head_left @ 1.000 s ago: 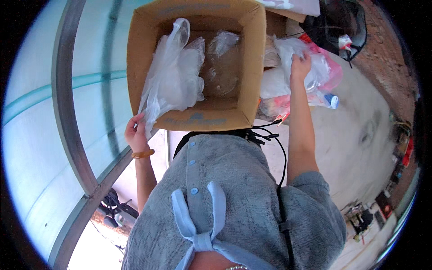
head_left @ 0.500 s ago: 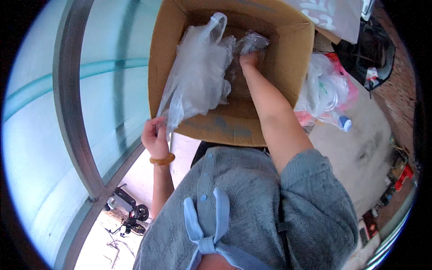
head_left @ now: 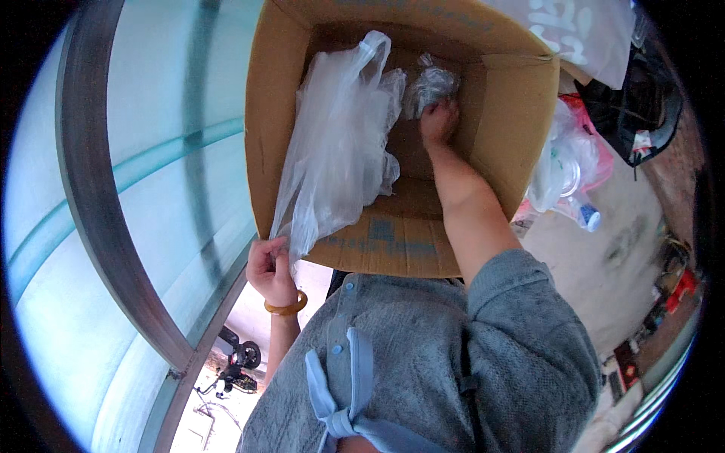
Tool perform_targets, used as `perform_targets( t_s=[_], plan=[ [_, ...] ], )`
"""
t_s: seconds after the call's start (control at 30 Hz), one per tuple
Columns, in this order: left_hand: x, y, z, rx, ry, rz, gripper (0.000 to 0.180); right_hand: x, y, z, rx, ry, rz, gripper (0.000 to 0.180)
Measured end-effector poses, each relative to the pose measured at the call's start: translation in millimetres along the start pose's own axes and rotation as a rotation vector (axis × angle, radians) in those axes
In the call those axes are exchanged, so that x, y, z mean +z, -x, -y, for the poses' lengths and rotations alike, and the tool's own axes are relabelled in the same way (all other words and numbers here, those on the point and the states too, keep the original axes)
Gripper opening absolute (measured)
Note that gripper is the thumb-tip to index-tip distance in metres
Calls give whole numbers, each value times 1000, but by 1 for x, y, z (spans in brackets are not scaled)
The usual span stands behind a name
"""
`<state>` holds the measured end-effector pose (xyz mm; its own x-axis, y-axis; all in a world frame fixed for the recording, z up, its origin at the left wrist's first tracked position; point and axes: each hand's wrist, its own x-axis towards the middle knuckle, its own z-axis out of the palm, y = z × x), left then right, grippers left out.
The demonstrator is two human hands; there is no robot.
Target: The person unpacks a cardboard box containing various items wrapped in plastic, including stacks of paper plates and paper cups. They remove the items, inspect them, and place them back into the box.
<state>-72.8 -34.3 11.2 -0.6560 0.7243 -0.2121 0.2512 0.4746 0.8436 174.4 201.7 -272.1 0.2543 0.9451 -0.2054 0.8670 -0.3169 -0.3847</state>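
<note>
An upright-walled cardboard box (head_left: 517, 113) stands open in front of me. My left hand (head_left: 272, 268) is closed at its near left corner, pinching the lower end of a white translucent plastic bag (head_left: 328, 143). The bag hangs along the left inside of the box, its looped handle toward the far side. Deep inside, my right hand (head_left: 439, 121) has its fingers curled against a crumpled clear plastic bag (head_left: 432, 84) near the far wall. The fingertips are partly hidden by the hand itself.
Beyond the box's right side lie clear and pink plastic bags (head_left: 566, 162) and a bottle with a blue cap (head_left: 589, 217). A black bag (head_left: 630, 98) sits farther right. Frosted panels with a metal post (head_left: 91, 174) rise at left. A parked scooter (head_left: 238, 362) shows below.
My right hand has shifted slightly right and nearer within the box, and the crumpled clear bag shows more beyond it. My left hand still pinches the white bag. The whole view has shifted a little.
</note>
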Motion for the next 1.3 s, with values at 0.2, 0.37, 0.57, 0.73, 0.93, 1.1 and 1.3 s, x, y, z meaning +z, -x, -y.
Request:
perform_targets(
  t_s=[0.2, 0.37, 0.57, 0.73, 0.93, 1.1, 1.3],
  plan=[
    [1, 1, -7, -4, 29, 4, 16, 48, -97, -29, -138, 136, -121, 53],
    [0, 2, -5, -8, 20, 14, 17, 49, -84, -22, 85, 41, 74, 69],
    [-3, 2, -6, -17, 13, 40, 18, 30, -63, -30, 264, -506, 32, 60],
    [-4, 1, -13, 89, -93, 47, 26, -41, -36, 42, 169, -578, -268, 36],
    [-10, 4, -50, 205, -183, 76, 38, -175, 12, 101, -5, -230, -414, 27],
    [-22, 1, -39, 423, -394, 7, 44, -271, 58, 121, -274, -731, -524, 21],
    [-17, -8, -92, 517, 157, 197, 76, -291, 121, 140, -248, -1509, 177, 30]
  ],
)
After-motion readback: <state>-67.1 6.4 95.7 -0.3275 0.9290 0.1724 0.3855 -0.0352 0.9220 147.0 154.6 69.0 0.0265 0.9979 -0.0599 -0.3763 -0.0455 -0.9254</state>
